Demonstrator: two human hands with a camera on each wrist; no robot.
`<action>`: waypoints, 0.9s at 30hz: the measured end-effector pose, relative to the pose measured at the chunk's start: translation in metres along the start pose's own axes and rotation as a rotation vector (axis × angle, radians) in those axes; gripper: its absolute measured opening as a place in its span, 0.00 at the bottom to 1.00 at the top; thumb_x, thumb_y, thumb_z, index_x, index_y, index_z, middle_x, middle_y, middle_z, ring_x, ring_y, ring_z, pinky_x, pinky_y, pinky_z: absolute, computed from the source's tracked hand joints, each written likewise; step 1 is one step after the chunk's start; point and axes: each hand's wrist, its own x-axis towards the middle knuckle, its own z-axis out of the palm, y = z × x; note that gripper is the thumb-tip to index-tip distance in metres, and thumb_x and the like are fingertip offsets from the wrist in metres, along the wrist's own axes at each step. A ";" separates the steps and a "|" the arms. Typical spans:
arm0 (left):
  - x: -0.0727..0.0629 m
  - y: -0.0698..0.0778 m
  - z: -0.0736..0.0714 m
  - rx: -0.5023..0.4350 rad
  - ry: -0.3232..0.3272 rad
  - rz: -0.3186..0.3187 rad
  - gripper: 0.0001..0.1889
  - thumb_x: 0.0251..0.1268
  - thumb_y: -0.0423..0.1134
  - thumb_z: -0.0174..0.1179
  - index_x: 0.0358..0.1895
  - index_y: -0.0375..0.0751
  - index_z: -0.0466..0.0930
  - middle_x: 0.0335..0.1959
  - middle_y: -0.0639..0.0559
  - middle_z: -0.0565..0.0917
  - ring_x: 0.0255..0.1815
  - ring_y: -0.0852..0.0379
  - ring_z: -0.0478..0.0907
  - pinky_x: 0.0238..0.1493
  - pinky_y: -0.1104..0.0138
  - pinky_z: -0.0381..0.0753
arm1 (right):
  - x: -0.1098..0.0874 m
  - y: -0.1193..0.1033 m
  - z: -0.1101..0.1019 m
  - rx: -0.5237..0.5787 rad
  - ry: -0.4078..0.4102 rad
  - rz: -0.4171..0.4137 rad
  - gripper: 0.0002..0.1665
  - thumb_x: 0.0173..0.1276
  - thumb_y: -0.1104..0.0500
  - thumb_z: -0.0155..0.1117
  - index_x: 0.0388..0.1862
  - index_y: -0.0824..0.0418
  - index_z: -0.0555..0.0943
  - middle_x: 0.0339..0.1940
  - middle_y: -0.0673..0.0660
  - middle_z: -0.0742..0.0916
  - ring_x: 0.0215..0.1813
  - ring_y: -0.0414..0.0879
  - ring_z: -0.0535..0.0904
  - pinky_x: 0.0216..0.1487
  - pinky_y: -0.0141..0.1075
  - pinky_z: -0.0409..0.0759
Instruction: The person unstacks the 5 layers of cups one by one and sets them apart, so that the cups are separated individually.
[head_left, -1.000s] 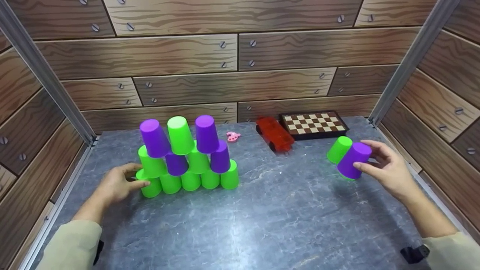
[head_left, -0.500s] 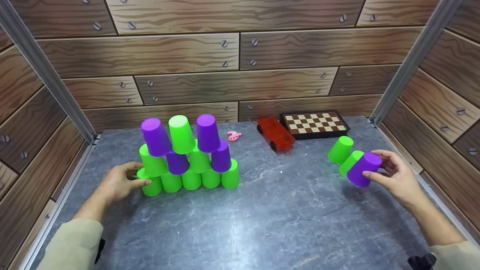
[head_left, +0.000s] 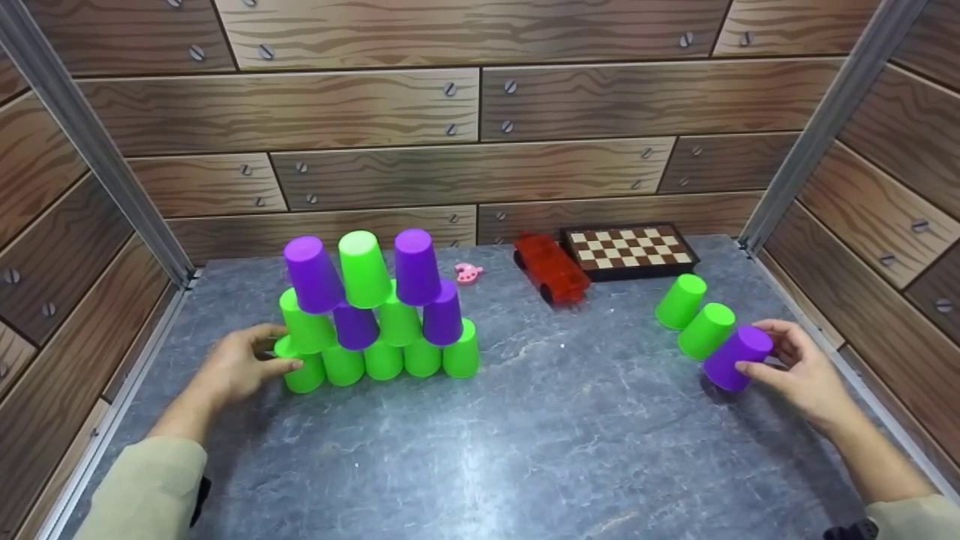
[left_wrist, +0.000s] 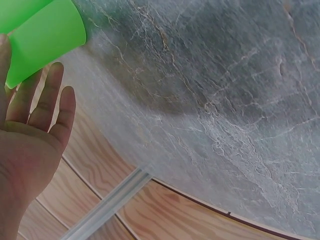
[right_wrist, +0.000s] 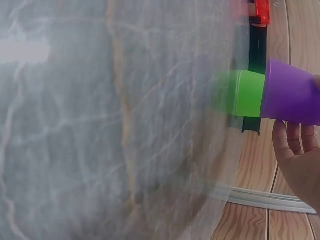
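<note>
Upside-down plastic cups form a stepped stack on the left. Its bottom row is several green cups [head_left: 384, 361]. Green and purple cups [head_left: 442, 313] alternate in the middle row, and the top row has a green cup [head_left: 364, 270] between two purple ones. My left hand [head_left: 236, 367] holds the leftmost bottom green cup [left_wrist: 55, 37], thumb in front and fingers behind. At the right, my right hand [head_left: 806, 379] grips an upside-down purple cup [head_left: 738, 358] between thumb and fingers, low over the table. Just behind it stand two upside-down green cups [head_left: 706, 331], in a slanting line.
A red toy car [head_left: 551, 268] lies at the back, beside a checkered game board [head_left: 630, 251] with a dark rim. A small pink piece [head_left: 468, 274] is behind the stack. Wood-patterned walls [head_left: 375, 112] enclose the grey marbled table [head_left: 480, 450].
My right hand has moved the purple cup toward me and slightly right, uncovering the second green cup behind it. The left hand and the stack have stayed in place.
</note>
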 end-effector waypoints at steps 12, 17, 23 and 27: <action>0.001 -0.002 0.001 -0.007 -0.001 0.004 0.35 0.68 0.44 0.75 0.70 0.26 0.74 0.62 0.28 0.83 0.62 0.30 0.82 0.60 0.46 0.86 | -0.003 0.009 -0.003 -0.069 -0.051 0.021 0.33 0.62 0.79 0.73 0.65 0.73 0.71 0.49 0.37 0.86 0.53 0.28 0.82 0.55 0.19 0.78; 0.000 -0.002 0.001 -0.005 -0.005 -0.004 0.34 0.68 0.44 0.75 0.70 0.26 0.75 0.62 0.29 0.83 0.61 0.31 0.82 0.60 0.46 0.86 | -0.004 0.012 -0.003 -0.086 -0.057 0.033 0.34 0.63 0.77 0.74 0.65 0.73 0.70 0.49 0.36 0.85 0.53 0.28 0.81 0.55 0.18 0.78; 0.001 -0.001 0.001 0.000 -0.005 -0.008 0.35 0.68 0.44 0.75 0.70 0.26 0.74 0.62 0.28 0.82 0.62 0.30 0.81 0.61 0.45 0.85 | -0.004 0.014 -0.003 -0.095 -0.052 0.027 0.34 0.63 0.77 0.74 0.65 0.74 0.69 0.49 0.36 0.85 0.52 0.28 0.81 0.55 0.18 0.77; 0.001 -0.001 0.001 0.005 -0.004 -0.007 0.35 0.68 0.44 0.75 0.70 0.26 0.74 0.62 0.28 0.82 0.62 0.30 0.82 0.61 0.44 0.85 | -0.003 0.015 -0.004 -0.108 -0.050 0.033 0.34 0.64 0.76 0.75 0.65 0.74 0.69 0.49 0.35 0.85 0.52 0.27 0.81 0.56 0.17 0.76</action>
